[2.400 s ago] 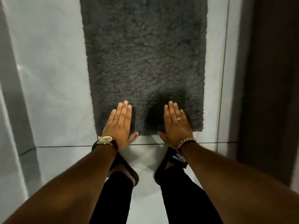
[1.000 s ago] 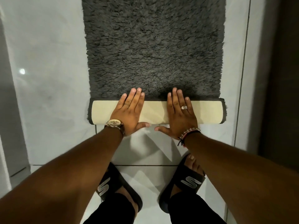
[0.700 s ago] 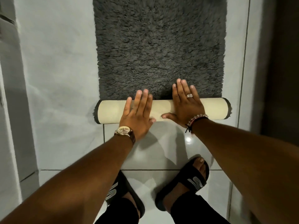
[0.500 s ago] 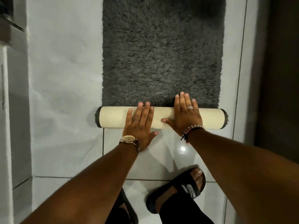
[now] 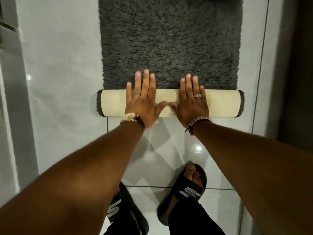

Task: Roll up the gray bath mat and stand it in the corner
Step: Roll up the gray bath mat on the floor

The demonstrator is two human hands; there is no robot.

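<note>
Since the frame half a second ago the roll has thickened and travelled further up the gray bath mat [image 5: 169, 44], and the left hand [image 5: 142, 102] has slid up to sit level with the right hand [image 5: 192, 102]; both lie flat and wide open, palms pressed on the cream backing of the rolled part [image 5: 111, 103], thumbs nearly meeting at the middle, fingertips reaching over onto the pile beyond; neither hand grips anything, which suits pushing a roll forward rather than lifting it; set close to the centre, they probably keep the roll straight, though its ends are unguided and could drift askew. The mat lies on the glossy tiled floor [image 5: 64, 68], its near end rolled, a long shaggy stretch still flat ahead; the black slides [image 5: 191, 187] stand just behind. By my judgement the rolling is early on, and the standing in a corner not yet begun; which corner is meant cannot be told.
</note>
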